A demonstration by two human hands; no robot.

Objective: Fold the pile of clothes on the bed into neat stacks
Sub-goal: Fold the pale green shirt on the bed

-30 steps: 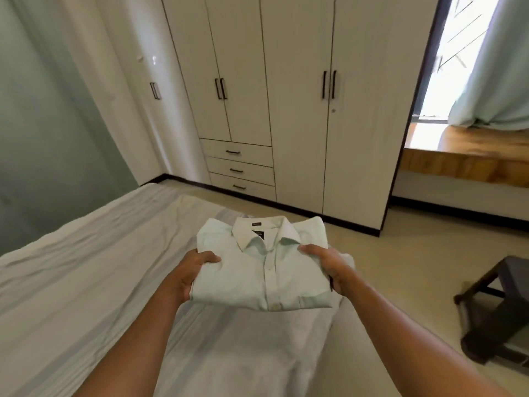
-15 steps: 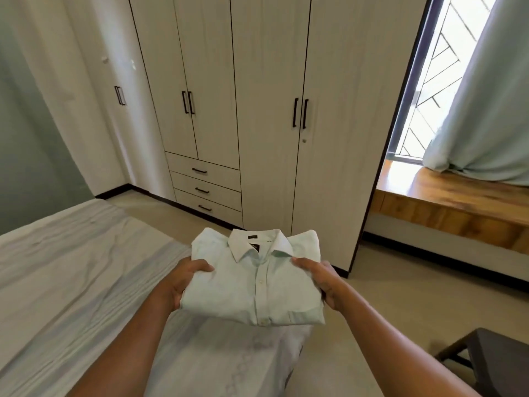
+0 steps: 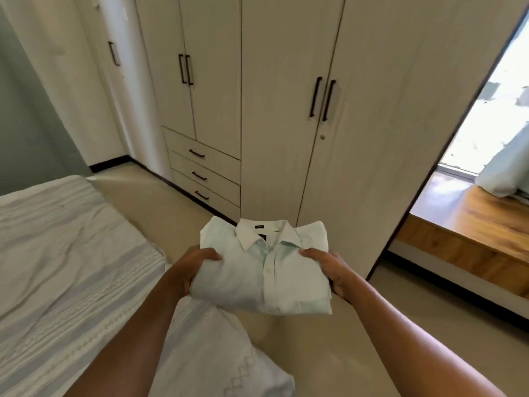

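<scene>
cream wardrobe (image 3: 286, 116) beyond shirt (image 3: 266, 277), bed (image 3: 60, 267) left

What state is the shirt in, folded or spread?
Folded: the shirt is a compact rectangle, collar up, gripped by left hand and right hand.

A pale wood-grain wardrobe (image 3: 286, 110) fills the view from 11 to 1 o'clock. Toward 1 o'clock, 2 tall doors carry a pair of black bar handles (image 3: 322, 98), with a small round lock (image 3: 322, 136) just below. A second handle pair (image 3: 186, 69) sits at 11 o'clock above 3 drawers (image 3: 204, 173), each with 1 short black pull. Beige floor (image 3: 329, 353) lies at 6 o'clock. At 3 o'clock a wooden ledge (image 3: 472, 224) runs below a bright window, and a pale curtain (image 3: 503, 173) hangs down to it. A grey-green wall (image 3: 28, 124) stands at 9 o'clock.
</scene>
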